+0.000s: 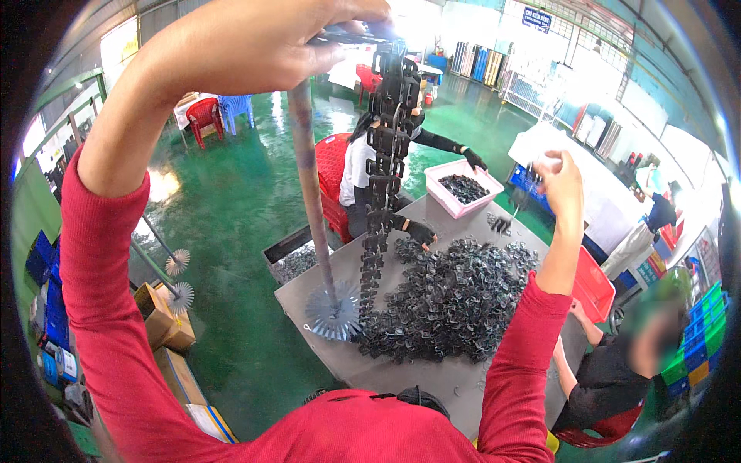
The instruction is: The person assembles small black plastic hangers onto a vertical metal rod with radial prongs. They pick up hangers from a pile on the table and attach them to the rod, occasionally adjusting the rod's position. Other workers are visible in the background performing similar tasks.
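My left hand (pixel 270 42) is raised high at the upper left, its fingers and thumb closed on a dark plate at the top of an upright rod (pixel 306 166). The rod runs down to a slotted metal disc (pixel 333 311) at the table's left edge. Beside the rod, a tall column of black clips (pixel 390 139) reaches down to that disc. My right hand (pixel 561 185) is up over the table's right side with bent fingers close together; a thin, blurred item shows below it, too unclear to name. A large heap of black clips (pixel 455 297) lies on the table between my arms.
Across the grey table (pixel 378 376), a gloved co-worker (pixel 359 166) reaches to a pink bin (pixel 463 211) of clips. Another person (pixel 610 386) sits at the right by a red tray (pixel 593 285). Cardboard boxes (pixel 164 316) and more slotted discs (pixel 180 297) stand at the left.
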Demonstrator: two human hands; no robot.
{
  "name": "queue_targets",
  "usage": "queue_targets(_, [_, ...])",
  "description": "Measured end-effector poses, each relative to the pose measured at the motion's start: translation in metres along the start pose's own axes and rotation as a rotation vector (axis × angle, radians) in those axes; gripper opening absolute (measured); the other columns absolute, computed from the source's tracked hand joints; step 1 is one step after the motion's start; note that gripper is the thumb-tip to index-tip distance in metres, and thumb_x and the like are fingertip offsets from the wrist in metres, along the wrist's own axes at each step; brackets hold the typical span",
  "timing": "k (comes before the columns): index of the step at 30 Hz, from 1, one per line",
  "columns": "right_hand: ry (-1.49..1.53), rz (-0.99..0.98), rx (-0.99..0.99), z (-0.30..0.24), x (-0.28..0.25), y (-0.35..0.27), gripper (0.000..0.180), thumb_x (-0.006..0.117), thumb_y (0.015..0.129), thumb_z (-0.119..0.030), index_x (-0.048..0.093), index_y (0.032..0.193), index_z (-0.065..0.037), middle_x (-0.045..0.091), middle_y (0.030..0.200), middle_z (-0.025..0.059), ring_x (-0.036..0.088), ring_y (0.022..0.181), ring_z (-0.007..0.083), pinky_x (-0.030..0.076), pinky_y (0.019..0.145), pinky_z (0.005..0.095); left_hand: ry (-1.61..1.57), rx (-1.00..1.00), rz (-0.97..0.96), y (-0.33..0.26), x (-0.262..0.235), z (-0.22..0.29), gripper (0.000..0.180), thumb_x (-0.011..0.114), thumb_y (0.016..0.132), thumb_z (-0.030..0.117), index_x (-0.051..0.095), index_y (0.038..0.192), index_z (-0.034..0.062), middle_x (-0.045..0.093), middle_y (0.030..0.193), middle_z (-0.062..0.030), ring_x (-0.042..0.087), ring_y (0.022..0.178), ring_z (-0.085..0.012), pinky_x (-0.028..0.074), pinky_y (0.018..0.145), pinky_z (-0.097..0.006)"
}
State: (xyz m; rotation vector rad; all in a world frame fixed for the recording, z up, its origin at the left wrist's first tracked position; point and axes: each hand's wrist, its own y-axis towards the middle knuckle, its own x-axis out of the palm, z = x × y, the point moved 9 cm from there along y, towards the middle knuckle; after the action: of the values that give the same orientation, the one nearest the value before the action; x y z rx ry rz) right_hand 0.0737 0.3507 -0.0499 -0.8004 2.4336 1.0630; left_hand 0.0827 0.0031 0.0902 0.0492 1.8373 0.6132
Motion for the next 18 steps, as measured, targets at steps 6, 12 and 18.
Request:
queue_targets(6, [0.586,-0.06,-0.352,-0.103,0.028,-0.039,0.041,0.073,0.077,-0.023,0.061,0.113,-0.008,0.067,0.088,0.0105,0.062,0.064,0.016,0.049,0.059,0.0291,0.136,0.041,-0.039,0.003,0.002,0.005,0.044,0.058,0.081,0.02,0.055,0.116,-0.0067,0.062,0.103,-0.0241,0.06,0.097,-0.0374,0.048,0.088,-0.042])
queue_targets(12, [0.522,0.084,-0.641,-0.21,0.041,-0.086,0.02,0.07,0.082,-0.017,0.068,0.099,-0.007,0.066,0.076,0.0022,0.054,0.055,0.0063,0.042,0.05,0.0226,0.114,0.065,-0.225,0.016,-0.001,0.04,0.036,0.052,0.076,0.009,0.058,0.108,-0.0064,0.063,0.088,-0.025,0.062,0.083,-0.0362,0.05,0.078,-0.041])
queue_targets(18, [0.948,-0.268,-0.412,-0.203,0.065,-0.069,0.014,0.068,0.086,-0.015,0.07,0.09,-0.002,0.067,0.073,0.0011,0.044,0.046,0.0025,0.032,0.043,0.0172,0.125,-0.189,-0.311,0.025,0.012,0.026,0.038,0.047,0.071,-0.002,0.058,0.106,-0.0079,0.062,0.078,-0.0235,0.063,0.072,-0.0345,0.051,0.064,-0.041])
